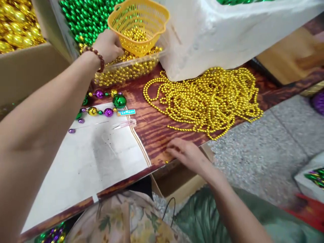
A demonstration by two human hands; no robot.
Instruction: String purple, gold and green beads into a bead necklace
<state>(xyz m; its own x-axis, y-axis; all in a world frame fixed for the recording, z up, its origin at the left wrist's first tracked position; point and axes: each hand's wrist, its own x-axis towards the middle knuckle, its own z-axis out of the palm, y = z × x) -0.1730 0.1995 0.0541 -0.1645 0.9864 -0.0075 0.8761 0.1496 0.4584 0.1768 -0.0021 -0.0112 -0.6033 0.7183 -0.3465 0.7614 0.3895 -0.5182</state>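
My left hand reaches forward to the yellow plastic basket, its fingers closed at the basket's near side. The basket holds small gold beads and sits above a clear tray of gold beads. My right hand rests on the near edge of the wooden board, fingers curled low on the wood; what they hold, if anything, is too small to see. A big heap of gold bead strands lies just beyond it. A partly strung chain of purple, green and gold beads lies left of centre.
A white sheet covers the board's left part, with a small clear tool at its top edge. Boxes of gold balls and green beads stand behind. A white bag stands at the back right. Grey floor lies right.
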